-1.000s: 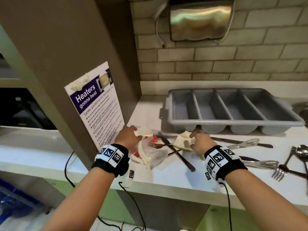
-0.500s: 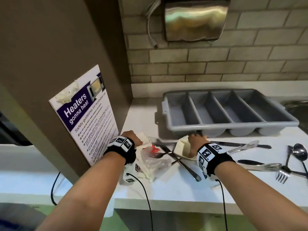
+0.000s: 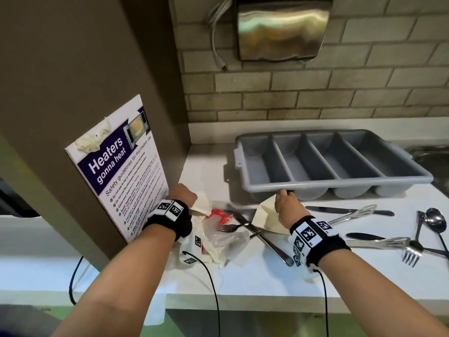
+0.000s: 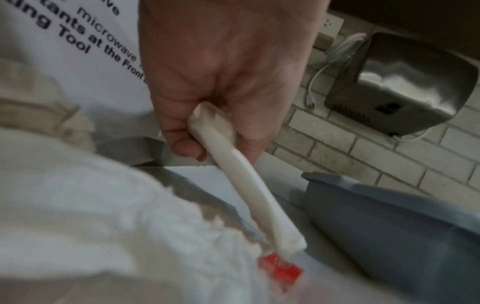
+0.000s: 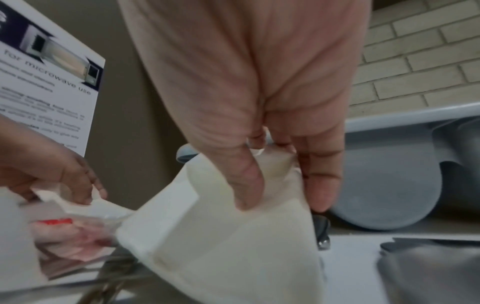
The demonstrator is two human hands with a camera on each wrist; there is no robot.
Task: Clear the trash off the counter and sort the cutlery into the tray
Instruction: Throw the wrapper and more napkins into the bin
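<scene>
My left hand (image 3: pixel 182 193) pinches a folded napkin (image 4: pixel 233 174) over the plastic wrapper (image 3: pixel 226 242) at the counter's (image 3: pixel 255 280) left end. My right hand (image 3: pixel 288 206) pinches a second napkin (image 3: pixel 264 218) just before the tray (image 3: pixel 340 186). Crossed fork (image 3: pixel 230 227) and knives (image 3: pixel 262 235) lie between; more cutlery (image 3: pixel 379 243) lies right.

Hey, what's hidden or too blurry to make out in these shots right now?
- Head view: both hands' fingers, behind the left hand and right hand.
- Head view: part of the knife under the cream paper.
- Left wrist view: red wrapper, blurred.
- Head view: sink, cut off by the right edge.
- Head view: poster small print, too small.
</scene>
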